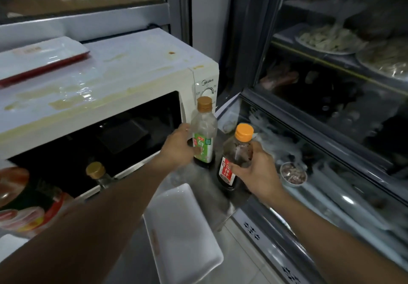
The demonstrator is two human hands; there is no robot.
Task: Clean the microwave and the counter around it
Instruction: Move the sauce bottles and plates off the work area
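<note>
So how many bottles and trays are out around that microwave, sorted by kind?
Bottles: 3, the green-label bottle held by the left hand, the red-label bottle held by the right hand, and the gold-capped bottle.
White trays: 2, the tray on the microwave and the tray on the counter.
Total: 5

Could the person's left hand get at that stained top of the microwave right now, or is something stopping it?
Probably not at once. The left hand grips the green-labelled bottle, so it isn't free. The way itself looks open: the stained microwave top is bare apart from a white tray at its far left.
</note>
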